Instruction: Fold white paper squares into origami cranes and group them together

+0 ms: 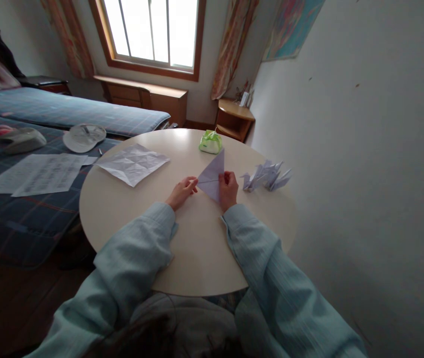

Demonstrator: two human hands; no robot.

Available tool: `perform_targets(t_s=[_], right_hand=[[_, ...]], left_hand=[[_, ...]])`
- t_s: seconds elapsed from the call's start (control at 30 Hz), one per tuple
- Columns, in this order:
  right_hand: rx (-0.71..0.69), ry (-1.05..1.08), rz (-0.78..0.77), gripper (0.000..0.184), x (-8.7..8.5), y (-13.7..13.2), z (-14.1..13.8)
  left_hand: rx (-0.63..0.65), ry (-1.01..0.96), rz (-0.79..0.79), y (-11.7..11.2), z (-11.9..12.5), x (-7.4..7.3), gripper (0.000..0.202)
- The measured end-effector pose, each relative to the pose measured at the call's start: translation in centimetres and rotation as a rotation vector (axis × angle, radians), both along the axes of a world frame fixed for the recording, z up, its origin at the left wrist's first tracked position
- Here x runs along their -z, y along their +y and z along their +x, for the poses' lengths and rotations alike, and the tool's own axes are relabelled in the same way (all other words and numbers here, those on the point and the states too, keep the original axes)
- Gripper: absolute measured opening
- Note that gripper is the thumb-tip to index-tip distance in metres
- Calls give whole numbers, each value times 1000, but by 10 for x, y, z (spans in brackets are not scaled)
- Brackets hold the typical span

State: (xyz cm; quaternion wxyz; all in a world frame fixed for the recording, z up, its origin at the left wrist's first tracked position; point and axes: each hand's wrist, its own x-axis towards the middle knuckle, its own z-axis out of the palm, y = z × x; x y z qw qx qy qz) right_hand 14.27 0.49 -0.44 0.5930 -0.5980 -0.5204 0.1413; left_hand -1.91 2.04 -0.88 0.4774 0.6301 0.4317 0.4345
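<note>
A folded sheet of white paper (211, 171), triangular with a crease across its middle, is held just above the round table (197, 248). My right hand (228, 190) is closed on its right edge, thumb and fingers pinching it. At the left corner of the paper, my left hand (183, 192) has its thumb and fingertips on the tip; the exact grip is small in view. Several folded paper cranes (266, 175) stand to the right of my right hand. An unfolded, creased paper square (133, 163) lies to the left on the tabletop.
A green tissue pack (211, 142) sits near the table's far edge. Left of the table is a bed (47, 223) bearing printed sheets (47, 171) and a white cap (84, 137). A white wall (364, 174) rises on the right. A small corner cabinet (235, 117) stands behind.
</note>
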Motion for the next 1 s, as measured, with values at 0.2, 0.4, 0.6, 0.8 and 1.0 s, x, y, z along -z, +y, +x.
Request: perform_targets(t_s=[0.2,0.4,0.6,0.8,1.0], right_hand=[[-205,-2,-32,23,2,-2,-5],[-206,-34,-71,24,3,-1,-4],[-200,59,-191,29,7,3,-2],[-214,19,-160,26,4,1,-4],[-140,36,-60,25,5,3,-2]], left_hand=[[41,-39,33,1,1,7,25],[67,-44,80,6,2,15,26],[62,-71,73,6,2,14,34],[42,-81,73,4,2,12,31],[-42,-40,97,3,0,6,25]])
